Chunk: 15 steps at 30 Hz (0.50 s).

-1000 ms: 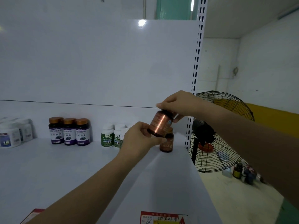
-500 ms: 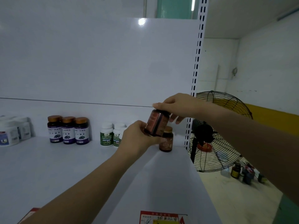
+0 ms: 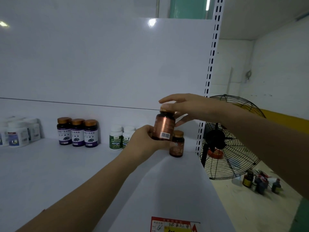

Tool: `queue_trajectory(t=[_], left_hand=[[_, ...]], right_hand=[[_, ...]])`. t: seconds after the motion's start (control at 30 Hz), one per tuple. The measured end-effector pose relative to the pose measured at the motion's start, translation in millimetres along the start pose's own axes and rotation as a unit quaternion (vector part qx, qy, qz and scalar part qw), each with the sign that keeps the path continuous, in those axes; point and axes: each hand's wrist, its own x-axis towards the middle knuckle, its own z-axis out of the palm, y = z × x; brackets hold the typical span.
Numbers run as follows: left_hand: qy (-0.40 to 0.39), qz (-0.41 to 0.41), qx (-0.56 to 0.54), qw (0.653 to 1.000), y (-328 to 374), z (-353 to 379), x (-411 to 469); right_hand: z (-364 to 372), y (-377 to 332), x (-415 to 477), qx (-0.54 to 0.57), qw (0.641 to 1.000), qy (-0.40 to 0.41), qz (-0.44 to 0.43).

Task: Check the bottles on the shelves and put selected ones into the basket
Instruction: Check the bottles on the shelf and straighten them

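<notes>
Copper-brown bottle (image 3: pixel 164 126): held in the air over the right end of the white shelf (image 3: pixel 66 164), long axis close to upright, gold cap (image 3: pixel 164 110) on top, barcode (image 3: pixel 165 135) facing the camera. Nearest, a red and yellow price label (image 3: pixel 173 224) on the shelf's front edge. Left hand (image 3: pixel 145 139): fingers and thumb curled round the lower body. Right hand (image 3: pixel 187 107): thumb on the cap, other fingers behind the shoulder, forefinger out straight above. Just behind and lower, a second brown bottle (image 3: pixel 177 144) stands on the shelf. Against the back panel: two green-labelled white bottles (image 3: pixel 116 137), three purple-labelled bottles (image 3: pixel 77 132), white tubs (image 3: pixel 17 134) at far left. Beyond the shelf end, a black fan (image 3: pixel 229 138) and small floor bottles (image 3: pixel 260 183). One second ago the held item leaned cap-right with no barcode showing; now straighter
</notes>
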Motion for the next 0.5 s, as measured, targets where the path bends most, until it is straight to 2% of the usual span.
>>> queue_trajectory(t=[0.1,0.27,0.5], left_hand=[[0.025,0.034,0.044,0.998,-2,3,-1],[-0.066,0.024,-0.021,0.997,-3,-3,-8],[-0.062,0.019,-0.028,0.998,-8,-7,-4]], right_hand=[[2,-1,3,-0.037,0.999,0.039,0.002],[-8,3,-4,0.002,1.0,0.006,-0.025],[1,5,-1,0.033,0.999,0.017,-0.032]])
